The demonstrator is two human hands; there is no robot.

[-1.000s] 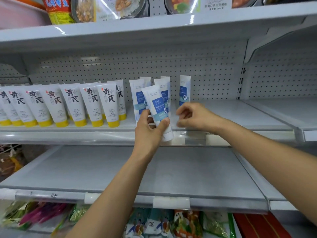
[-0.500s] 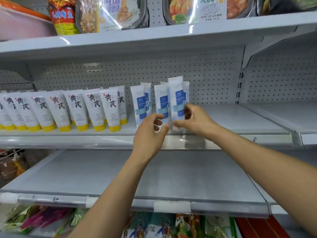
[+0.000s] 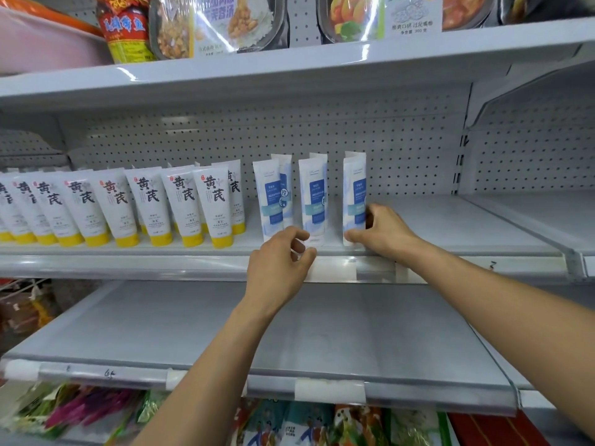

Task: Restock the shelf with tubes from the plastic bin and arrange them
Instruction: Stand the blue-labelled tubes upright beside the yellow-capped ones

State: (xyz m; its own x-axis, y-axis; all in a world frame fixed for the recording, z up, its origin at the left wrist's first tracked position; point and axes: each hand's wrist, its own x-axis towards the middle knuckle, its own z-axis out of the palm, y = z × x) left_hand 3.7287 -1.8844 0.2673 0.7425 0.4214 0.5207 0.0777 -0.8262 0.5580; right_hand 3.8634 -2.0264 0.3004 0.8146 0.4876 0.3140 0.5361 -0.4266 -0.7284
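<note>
The shelf [image 3: 450, 220] is showing smooth painted metal with a dull sheen — its perforated back panel [image 3: 386, 140] is looking matt. The blue-and-white tubes [image 3: 314, 201] are looking like smooth satin plastic, while the clear plastic price rail [image 3: 373, 268] and film-wrapped food packs [image 3: 231, 20] are glinting.

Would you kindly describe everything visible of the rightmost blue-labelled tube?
The rightmost tube is white, seemingly soft plastic, with a blue label panel and a pale blue band. It stands upright, flat crimped end up, near the front edge of the shelf, apart from the middle tube. The right hand grips its lower part, thumb across the base, so its cap is hidden.
</note>
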